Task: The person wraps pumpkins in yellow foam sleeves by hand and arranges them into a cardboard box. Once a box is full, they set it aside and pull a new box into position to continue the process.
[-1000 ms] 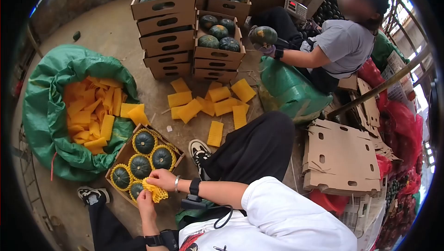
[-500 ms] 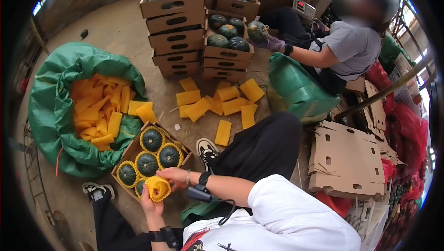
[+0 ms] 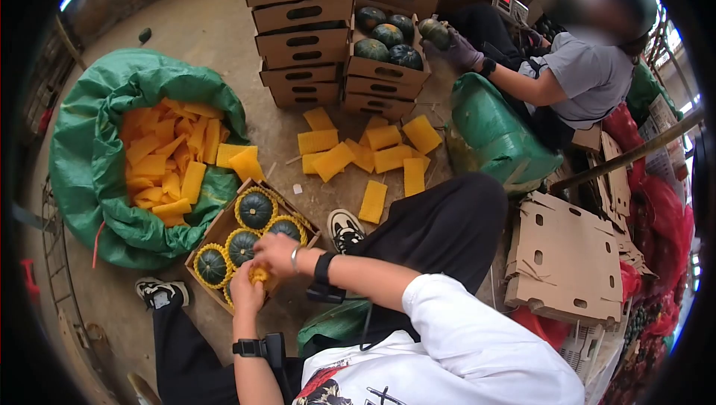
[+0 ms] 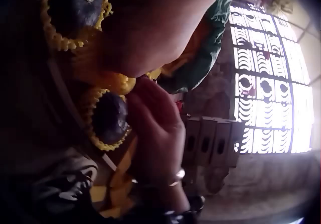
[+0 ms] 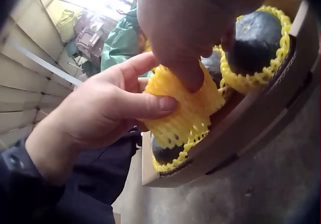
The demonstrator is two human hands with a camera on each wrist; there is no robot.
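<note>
A yellow foam net sleeve (image 5: 180, 111) is held between both hands over a cardboard box (image 3: 212, 222). My left hand (image 3: 247, 289) grips the sleeve, its thumb laid along the mesh in the right wrist view. At the sleeve's opening, my right hand (image 3: 277, 254) pinches the edge with a digit reaching inside. Under the hands, the box contains several dark green squashes (image 3: 256, 209) in yellow foam nets. One squash (image 5: 168, 154) is partly hidden below the sleeve. In the left wrist view the left hand (image 4: 150, 28) covers much of the sleeve.
A green sack (image 3: 82, 159) full of yellow nets (image 3: 160, 155) stands left. More flat nets (image 3: 373, 200) lie on the floor. Stacked boxes (image 3: 302, 36) of squashes rise ahead. Another person (image 3: 582, 69) sits at right, holding a squash (image 3: 434, 32). Flattened cardboard (image 3: 563, 256) lies nearer.
The sleeve was flat, then spread into a round opening, and now sits lower over the box between the hands. The other person's squash has been turned.
</note>
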